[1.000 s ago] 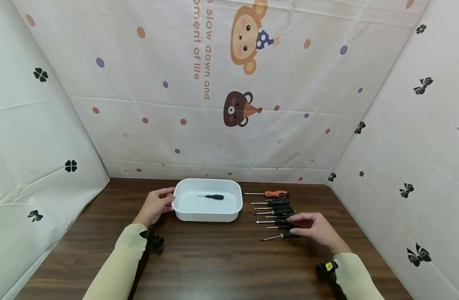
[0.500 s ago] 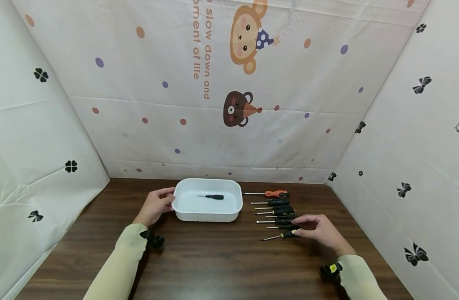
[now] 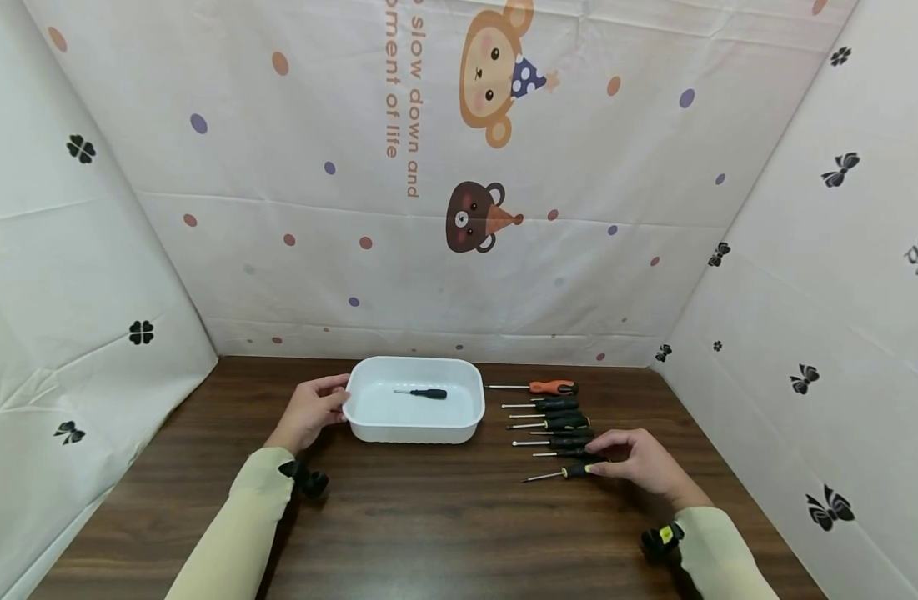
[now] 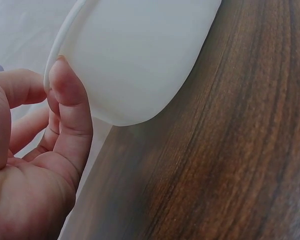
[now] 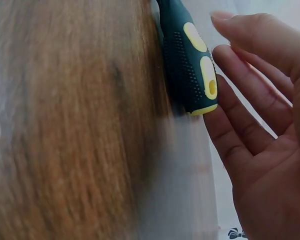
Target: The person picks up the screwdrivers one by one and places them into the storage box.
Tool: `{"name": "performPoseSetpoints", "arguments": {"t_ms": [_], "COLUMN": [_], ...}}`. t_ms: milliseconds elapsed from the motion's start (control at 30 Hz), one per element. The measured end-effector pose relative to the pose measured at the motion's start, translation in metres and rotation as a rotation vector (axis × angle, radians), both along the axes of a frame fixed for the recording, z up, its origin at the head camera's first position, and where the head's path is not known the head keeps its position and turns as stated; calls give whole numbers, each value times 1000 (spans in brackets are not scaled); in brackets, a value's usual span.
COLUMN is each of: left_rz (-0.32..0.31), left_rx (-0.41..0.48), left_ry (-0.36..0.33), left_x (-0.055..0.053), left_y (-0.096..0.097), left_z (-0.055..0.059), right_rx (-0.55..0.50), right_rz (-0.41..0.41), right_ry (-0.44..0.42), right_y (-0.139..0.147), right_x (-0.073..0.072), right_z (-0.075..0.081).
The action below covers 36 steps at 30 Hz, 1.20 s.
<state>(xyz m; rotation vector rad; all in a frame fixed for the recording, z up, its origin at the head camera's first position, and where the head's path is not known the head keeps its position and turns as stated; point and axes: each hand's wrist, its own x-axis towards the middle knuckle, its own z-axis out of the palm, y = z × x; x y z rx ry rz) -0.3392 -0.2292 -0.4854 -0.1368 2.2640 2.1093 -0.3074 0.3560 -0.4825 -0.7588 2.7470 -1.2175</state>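
Observation:
My left hand (image 3: 312, 412) pinches the left end of a white plastic tray (image 3: 413, 435), its fingers and thumb at the rim in the left wrist view. A small black screwdriver (image 3: 430, 394) lies inside the tray. To the right, several black-handled screwdrivers lie in a column, shafts pointing left. My right hand (image 3: 642, 467) is at the handles of the nearest ones, thumb and fingers apart. The nearest screwdriver (image 5: 190, 65) has a dark handle with yellow patches and a yellow end. In the right wrist view my thumb is apart from this handle and the fingers extend behind it.
An orange-handled screwdriver (image 3: 553, 387) lies at the back of the column, its shaft tip close to the tray's right end. The dark wooden table (image 3: 428, 525) is enclosed by white printed cloth walls (image 3: 398, 275) at the back and sides.
My right hand has shifted slightly to the right along the screwdriver handles, showing more of the nearest handles. My left hand and the tray have stayed in place.

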Motion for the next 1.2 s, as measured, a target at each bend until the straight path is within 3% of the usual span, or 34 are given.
{"name": "performPoseSetpoints", "arguments": {"t_ms": [300, 567, 800, 1033, 1200], "left_rz": [-26, -8, -30, -18, -11], "left_rx": [34, 22, 44, 48, 43], "left_ry": [2, -4, -14, -15, -14], "left_x": [10, 2, 16, 1, 0], "left_y": [3, 0, 5, -1, -1], "left_z": [14, 3, 25, 4, 0], "right_rx": [42, 91, 101, 132, 169], "right_rz": [14, 14, 16, -13, -29], "right_ry": [-37, -30, -48, -62, -38], "right_y": [2, 2, 0, -1, 0], "right_x": [0, -1, 0, 1, 1], "right_z": [3, 2, 6, 7, 4]}}
